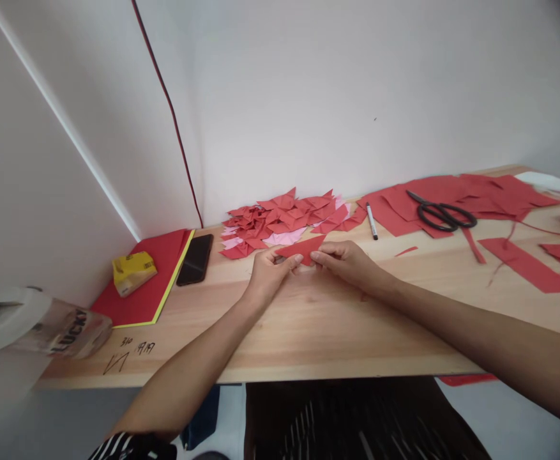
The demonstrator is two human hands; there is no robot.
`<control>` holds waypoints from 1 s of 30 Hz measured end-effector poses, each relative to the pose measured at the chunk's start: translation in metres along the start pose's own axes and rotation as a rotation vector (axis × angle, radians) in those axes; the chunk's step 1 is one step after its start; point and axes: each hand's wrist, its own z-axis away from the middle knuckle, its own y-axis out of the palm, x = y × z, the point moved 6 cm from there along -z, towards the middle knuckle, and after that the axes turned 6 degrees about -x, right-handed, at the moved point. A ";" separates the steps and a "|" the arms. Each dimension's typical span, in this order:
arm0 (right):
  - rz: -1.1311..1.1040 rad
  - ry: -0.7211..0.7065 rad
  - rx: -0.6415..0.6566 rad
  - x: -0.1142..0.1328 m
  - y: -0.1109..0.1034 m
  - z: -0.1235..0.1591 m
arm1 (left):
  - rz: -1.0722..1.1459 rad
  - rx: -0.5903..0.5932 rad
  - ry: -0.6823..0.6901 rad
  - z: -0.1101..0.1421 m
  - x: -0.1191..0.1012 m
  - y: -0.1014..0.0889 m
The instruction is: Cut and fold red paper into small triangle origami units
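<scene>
A small folded piece of red paper [304, 248], roughly triangular, is held just above the wooden table [308, 332]. My left hand [272, 271] pinches its left side, thumb on top. On the other side my right hand [344, 260] grips the paper between thumb and fingers. The fingers beneath the paper are partly hidden. Right behind the hands lies a heap of folded red paper pieces [289, 214], with a few pink folded pieces [285, 236] among them.
Black-handled scissors [445, 214] rest on red paper sheets [481, 191] at the right, near a marker [371, 222] and a red paper strip [531, 265]. On the left are a phone [195, 259], a red sheet stack [138, 300], a yellow packet [134, 273] and a clear bottle [76, 329].
</scene>
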 end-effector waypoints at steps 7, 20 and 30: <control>0.033 0.025 0.065 -0.008 0.009 0.001 | -0.004 0.042 0.005 0.001 0.000 0.002; 0.017 0.092 0.105 -0.013 0.005 0.000 | -0.070 0.015 -0.009 -0.004 -0.001 -0.008; 0.024 0.087 0.111 -0.012 0.004 0.001 | 0.014 -0.020 0.053 0.000 -0.009 -0.007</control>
